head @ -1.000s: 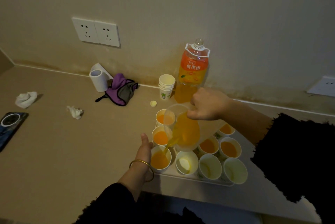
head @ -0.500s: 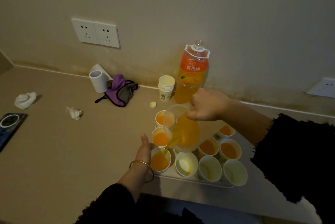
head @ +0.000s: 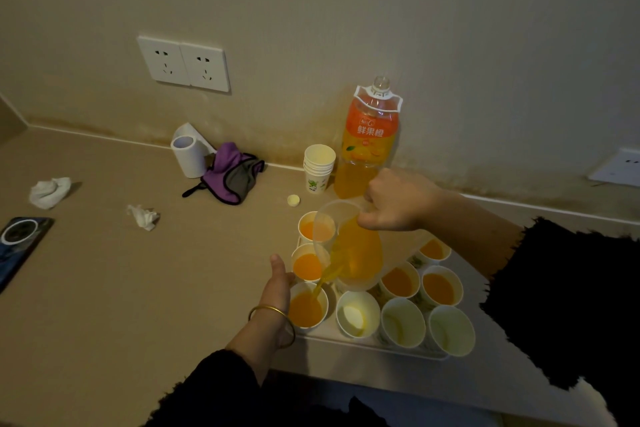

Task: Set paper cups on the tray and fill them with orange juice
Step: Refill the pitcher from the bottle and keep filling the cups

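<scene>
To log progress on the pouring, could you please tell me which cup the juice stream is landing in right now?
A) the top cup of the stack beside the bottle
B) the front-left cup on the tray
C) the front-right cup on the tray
B: the stream from the tilted pitcher, gripped by the right hand, falls into the front-left cup, which the left hand holds.

Place: a home, at a plain counter set against a wall.
Surface: beige countertop (head: 104, 288) running into a corner and meeting a painted wall (head: 450, 28) stained along its base.
Fittings: double white wall socket (head: 183, 63) above the counter; a second socket (head: 620, 167) at far right.
Household clutter: toilet roll (head: 188, 155), purple-and-grey cloth pouch (head: 230, 177), crumpled tissues (head: 50, 187), phone (head: 20, 246).
Drinks: large shop-bought orange juice bottle (head: 370, 139), its loose cap (head: 293, 200), stack of spare cups (head: 319, 163), paper cups (head: 450, 329) on a tray (head: 332, 340), clear plastic jug (head: 360, 253).
</scene>
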